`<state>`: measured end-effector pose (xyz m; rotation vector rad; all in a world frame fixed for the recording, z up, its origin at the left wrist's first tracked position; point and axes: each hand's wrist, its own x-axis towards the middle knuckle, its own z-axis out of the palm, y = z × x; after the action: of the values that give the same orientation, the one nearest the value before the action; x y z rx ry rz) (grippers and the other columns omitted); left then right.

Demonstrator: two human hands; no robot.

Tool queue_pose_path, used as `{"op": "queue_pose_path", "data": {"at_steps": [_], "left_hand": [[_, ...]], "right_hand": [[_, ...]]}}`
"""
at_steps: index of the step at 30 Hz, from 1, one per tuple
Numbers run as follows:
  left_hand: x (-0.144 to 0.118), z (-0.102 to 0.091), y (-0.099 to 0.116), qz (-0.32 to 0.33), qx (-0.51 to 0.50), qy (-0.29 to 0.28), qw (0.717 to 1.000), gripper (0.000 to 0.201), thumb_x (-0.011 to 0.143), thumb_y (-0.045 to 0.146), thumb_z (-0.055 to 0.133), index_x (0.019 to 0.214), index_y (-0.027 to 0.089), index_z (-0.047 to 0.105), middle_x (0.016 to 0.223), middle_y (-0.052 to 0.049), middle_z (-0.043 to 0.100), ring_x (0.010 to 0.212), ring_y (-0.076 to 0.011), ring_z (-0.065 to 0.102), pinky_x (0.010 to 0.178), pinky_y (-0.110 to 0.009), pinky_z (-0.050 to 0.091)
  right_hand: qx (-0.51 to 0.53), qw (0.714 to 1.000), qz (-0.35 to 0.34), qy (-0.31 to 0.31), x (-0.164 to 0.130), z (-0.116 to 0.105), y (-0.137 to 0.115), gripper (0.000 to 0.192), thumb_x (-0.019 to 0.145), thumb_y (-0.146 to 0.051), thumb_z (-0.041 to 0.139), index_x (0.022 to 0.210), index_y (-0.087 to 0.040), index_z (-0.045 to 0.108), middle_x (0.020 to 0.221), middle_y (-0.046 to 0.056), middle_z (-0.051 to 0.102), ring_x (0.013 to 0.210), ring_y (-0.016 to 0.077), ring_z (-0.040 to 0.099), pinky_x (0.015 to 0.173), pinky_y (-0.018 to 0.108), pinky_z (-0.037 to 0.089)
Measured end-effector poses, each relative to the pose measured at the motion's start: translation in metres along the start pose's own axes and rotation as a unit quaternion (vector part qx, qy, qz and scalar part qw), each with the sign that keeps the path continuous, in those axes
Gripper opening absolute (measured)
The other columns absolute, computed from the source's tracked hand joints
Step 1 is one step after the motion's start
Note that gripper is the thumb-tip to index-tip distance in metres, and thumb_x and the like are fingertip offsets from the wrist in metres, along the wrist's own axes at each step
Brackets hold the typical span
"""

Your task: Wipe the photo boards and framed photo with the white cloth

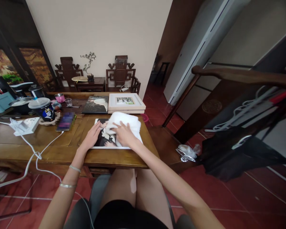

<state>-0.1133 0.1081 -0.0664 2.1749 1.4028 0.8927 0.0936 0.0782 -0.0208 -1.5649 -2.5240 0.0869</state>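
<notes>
A photo panel (106, 138) lies flat on the wooden table near its front right corner, showing a dark picture with pale figures. My left hand (92, 136) rests on the panel's left edge with its fingers stretched out, holding nothing. A folded white cloth (131, 121) covers the panel's right part. My right hand (125, 134) is on the cloth, gripping it and pressing it against the panel. Part of the picture is hidden beneath the cloth and hand.
Behind the panel lie another dark photo panel (95, 105) and a white framed picture (126, 103). To the left are a phone (65, 121) on a cable, a power strip (27, 126) and a lidded cup (44, 109). A wooden chair (205, 105) stands at right.
</notes>
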Motion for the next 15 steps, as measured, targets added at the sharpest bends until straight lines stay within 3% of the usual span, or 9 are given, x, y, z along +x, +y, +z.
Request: {"op": "queue_pose_path", "data": {"at_steps": [5,8,11,15], "left_hand": [[0.000,-0.004,0.002,0.019,-0.071,0.077,0.994,0.061,0.098,0.045,0.015,0.142,0.010,0.037,0.150,-0.010,0.036,0.139,-0.0188,0.033,0.116,-0.035,0.023],[-0.001,0.000,0.002,0.009,-0.033,0.060,0.998,0.061,0.098,0.044,0.012,0.143,0.009,0.036,0.151,-0.011,0.035,0.139,-0.0189,0.032,0.117,-0.036,0.022],[-0.003,0.004,0.004,-0.002,-0.006,0.022,1.000,0.059,0.098,0.046,0.018,0.141,0.013,0.039,0.148,-0.011,0.039,0.139,-0.0210,0.033,0.116,-0.041,0.023],[-0.005,0.006,0.005,0.006,0.016,-0.021,1.000,0.052,0.096,0.044,0.030,0.138,0.017,0.044,0.148,-0.010,0.039,0.141,-0.0235,0.029,0.114,-0.046,0.022]], "right_hand": [[0.004,0.989,-0.150,-0.022,-0.002,0.002,-0.033,0.051,0.080,-0.006,0.046,0.125,-0.025,0.059,0.151,0.002,0.037,0.140,0.0378,0.023,0.107,0.068,0.021],[0.027,0.980,-0.196,-0.034,-0.032,-0.002,-0.037,0.055,0.077,0.001,0.041,0.122,-0.024,0.062,0.149,0.000,0.040,0.142,0.0334,0.022,0.111,0.063,0.020],[0.058,0.977,-0.199,-0.054,-0.066,-0.011,-0.030,0.057,0.073,0.001,0.042,0.118,-0.025,0.063,0.148,-0.001,0.042,0.143,0.0315,0.021,0.112,0.062,0.019],[0.085,0.985,-0.141,-0.057,-0.090,-0.020,-0.010,0.057,0.068,0.002,0.040,0.111,-0.023,0.068,0.144,0.000,0.047,0.140,0.0297,0.029,0.113,0.058,0.021]]}}
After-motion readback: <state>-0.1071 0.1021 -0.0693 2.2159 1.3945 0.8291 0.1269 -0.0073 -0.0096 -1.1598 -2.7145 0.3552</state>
